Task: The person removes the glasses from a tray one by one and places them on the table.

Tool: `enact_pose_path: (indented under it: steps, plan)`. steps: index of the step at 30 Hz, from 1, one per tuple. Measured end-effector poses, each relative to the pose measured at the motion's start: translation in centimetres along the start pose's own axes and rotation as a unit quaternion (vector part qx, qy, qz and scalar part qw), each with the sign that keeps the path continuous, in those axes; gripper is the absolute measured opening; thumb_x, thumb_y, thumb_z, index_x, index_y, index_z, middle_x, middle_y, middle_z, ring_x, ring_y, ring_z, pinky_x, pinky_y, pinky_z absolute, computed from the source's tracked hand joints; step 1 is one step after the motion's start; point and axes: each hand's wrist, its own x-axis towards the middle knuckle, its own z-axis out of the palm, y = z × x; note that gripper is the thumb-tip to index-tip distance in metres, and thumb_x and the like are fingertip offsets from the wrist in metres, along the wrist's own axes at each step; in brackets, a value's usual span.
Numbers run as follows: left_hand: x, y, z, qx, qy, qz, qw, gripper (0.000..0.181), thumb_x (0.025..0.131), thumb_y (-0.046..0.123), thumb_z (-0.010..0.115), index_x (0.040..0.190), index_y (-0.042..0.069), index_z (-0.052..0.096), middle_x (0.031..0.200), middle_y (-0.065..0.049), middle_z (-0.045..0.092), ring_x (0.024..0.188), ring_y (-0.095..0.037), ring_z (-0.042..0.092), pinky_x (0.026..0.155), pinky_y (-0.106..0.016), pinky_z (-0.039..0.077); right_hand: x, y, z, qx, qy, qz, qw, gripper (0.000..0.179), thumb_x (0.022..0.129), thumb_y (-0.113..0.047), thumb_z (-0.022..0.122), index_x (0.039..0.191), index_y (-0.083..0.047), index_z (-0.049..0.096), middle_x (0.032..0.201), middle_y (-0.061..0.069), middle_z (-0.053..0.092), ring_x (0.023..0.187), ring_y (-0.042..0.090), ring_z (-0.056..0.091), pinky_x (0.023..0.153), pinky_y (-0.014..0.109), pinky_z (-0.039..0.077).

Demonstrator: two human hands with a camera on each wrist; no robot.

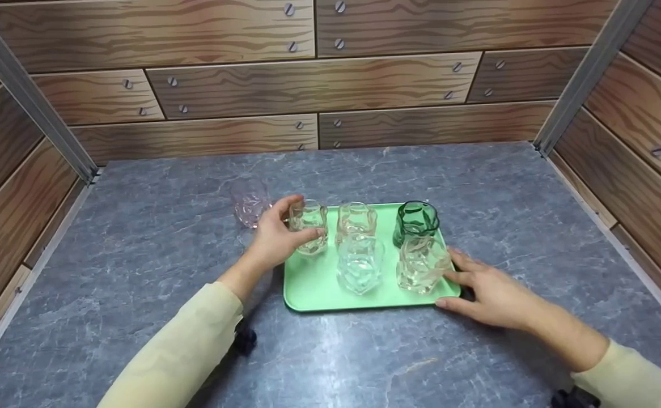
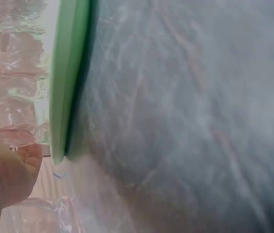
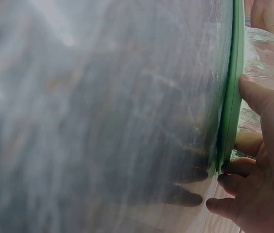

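My left hand [image 1: 276, 232] holds a clear drinking glass [image 1: 309, 218] at the back left corner of a green tray [image 1: 313, 289], thumb across its front and fingers at its far left side. At the tray's front right corner, my right hand [image 1: 495, 292] touches the rim with spread fingers, the thumb [image 3: 256, 92] against the edge. Its index finger reaches in beside a yellowish clear glass [image 1: 419, 266]. A dark green glass [image 1: 416, 218] stands behind that one. Mid-tray are a pinkish clear glass [image 1: 356, 218] and, before it, an iridescent one [image 1: 360, 266].
A pale purple glass [image 1: 250, 201] stands on the grey marbled table [image 1: 166, 238], left of the tray and just behind my left hand. Wood-patterned panels [image 1: 308, 85] close off the back and both sides.
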Motion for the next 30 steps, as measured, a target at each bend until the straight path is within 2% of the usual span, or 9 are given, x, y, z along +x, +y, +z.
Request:
enact_pose_path:
  steps: [7, 14, 20, 28, 30]
  plan:
    - [-0.3, 1.5, -1.1, 0.01, 0.006, 0.003, 0.9999, 0.086, 0.08, 0.021, 0.095, 0.153, 0.006, 0.052, 0.147, -0.01, 0.061, 0.127, -0.03, 0.061, 0.103, -0.038, 0.055, 0.1, 0.1, -0.1, -0.001, 0.002, -0.002, 1.0, 0.085, 0.098, -0.068, 0.063, 0.143, 0.004, 0.062, 0.166, 0.028, 0.032, 0.149, 0.051, 0.036, 0.118, 0.068, 0.032]
    - [-1.2, 2.5, -2.8, 0.012, 0.0, 0.015, 0.9998, 0.085, 0.082, 0.025, 0.095, 0.154, 0.01, 0.052, 0.147, -0.009, 0.06, 0.126, -0.028, 0.061, 0.102, -0.038, 0.056, 0.1, 0.0, -0.2, 0.001, 0.003, -0.003, 1.0, 0.083, 0.098, -0.066, 0.064, 0.143, 0.004, 0.062, 0.165, 0.028, 0.033, 0.149, 0.051, 0.036, 0.118, 0.068, 0.032]
    - [-2.3, 2.8, -4.1, -0.005, -0.001, 0.035, 0.9994, 0.083, 0.081, 0.018, 0.095, 0.152, 0.005, 0.053, 0.144, -0.011, 0.061, 0.124, -0.034, 0.064, 0.099, -0.039, 0.058, 0.1, -0.1, -0.3, 0.0, 0.007, -0.006, 1.0, 0.083, 0.098, -0.065, 0.065, 0.142, 0.005, 0.063, 0.163, 0.03, 0.035, 0.148, 0.052, 0.038, 0.118, 0.068, 0.033]
    - [-3.9, 2.8, -6.0, 0.01, -0.001, 0.033, 0.9994, 0.083, 0.082, 0.019, 0.094, 0.153, 0.009, 0.053, 0.144, -0.008, 0.062, 0.125, -0.032, 0.063, 0.102, -0.044, 0.055, 0.1, -0.1, -0.1, -0.004, 0.006, -0.002, 1.0, 0.085, 0.097, -0.067, 0.064, 0.142, 0.005, 0.063, 0.164, 0.029, 0.035, 0.148, 0.052, 0.037, 0.117, 0.068, 0.033]
    - [-4.2, 2.6, -6.4, 0.015, 0.001, 0.033, 0.9994, 0.083, 0.082, 0.019, 0.094, 0.153, 0.009, 0.053, 0.144, -0.009, 0.062, 0.128, -0.03, 0.061, 0.106, -0.045, 0.052, 0.1, 0.0, 0.0, -0.004, 0.007, -0.002, 1.0, 0.085, 0.097, -0.067, 0.065, 0.141, 0.005, 0.063, 0.163, 0.03, 0.035, 0.148, 0.052, 0.038, 0.117, 0.068, 0.033]
